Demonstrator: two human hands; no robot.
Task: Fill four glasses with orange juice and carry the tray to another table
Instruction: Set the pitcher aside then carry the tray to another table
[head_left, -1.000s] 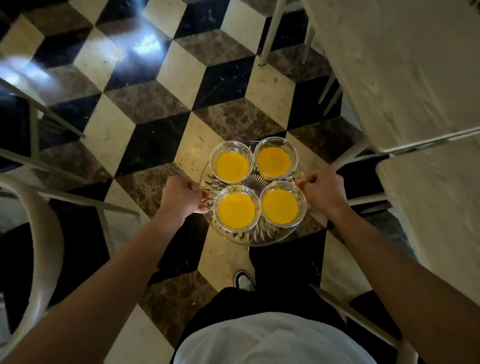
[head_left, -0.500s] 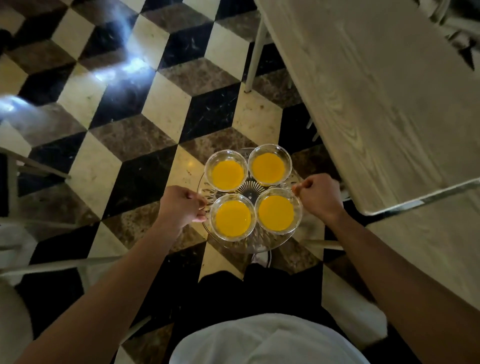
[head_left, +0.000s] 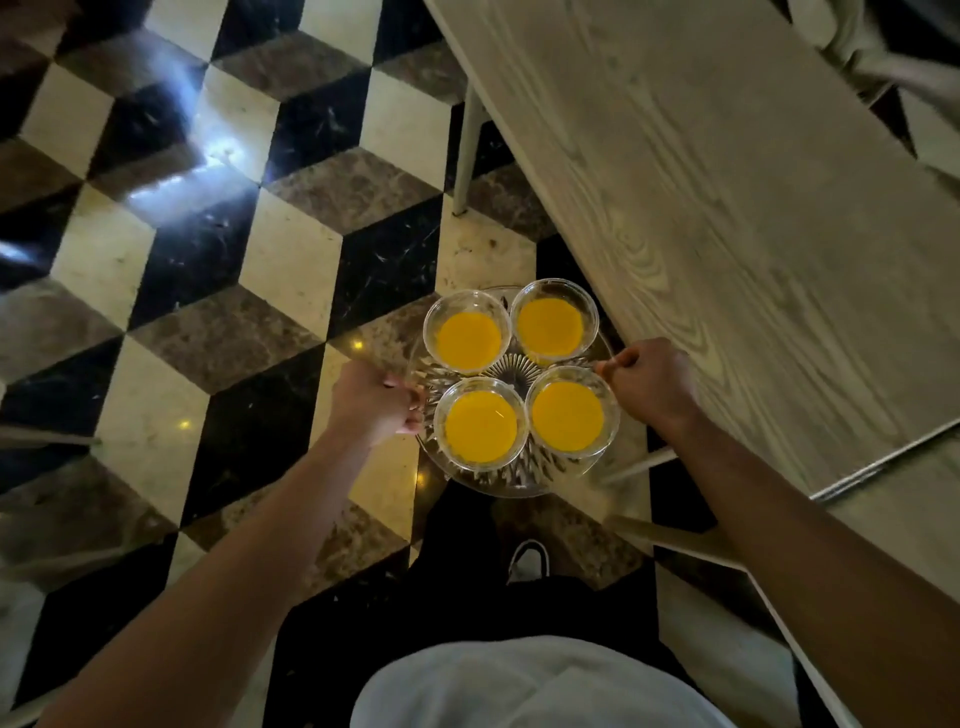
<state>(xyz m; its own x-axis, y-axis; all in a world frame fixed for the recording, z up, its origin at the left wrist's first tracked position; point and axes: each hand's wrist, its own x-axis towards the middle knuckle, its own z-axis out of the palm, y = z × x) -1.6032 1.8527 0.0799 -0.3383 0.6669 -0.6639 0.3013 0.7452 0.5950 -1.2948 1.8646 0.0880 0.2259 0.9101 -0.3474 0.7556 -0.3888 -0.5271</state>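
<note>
Above the cube-patterned marble floor (head_left: 249, 270), both hands grip a round cut-glass tray (head_left: 511, 480): left hand (head_left: 371, 400), right hand (head_left: 649, 382). Four glasses (head_left: 480, 423) brim with orange juice (head_left: 567, 415).

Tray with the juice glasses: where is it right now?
Head view, centre: the tray is held over the floor between left hand and right hand, beside the wooden table on its right.

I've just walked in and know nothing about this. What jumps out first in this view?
Four glasses of orange juice, bright yellow, sit on a round cut-glass tray at the centre, held over the floor by the left hand and right hand at its sides. Beneath is a bold cube-pattern tiled floor; a pale wooden table fills the right.
</note>
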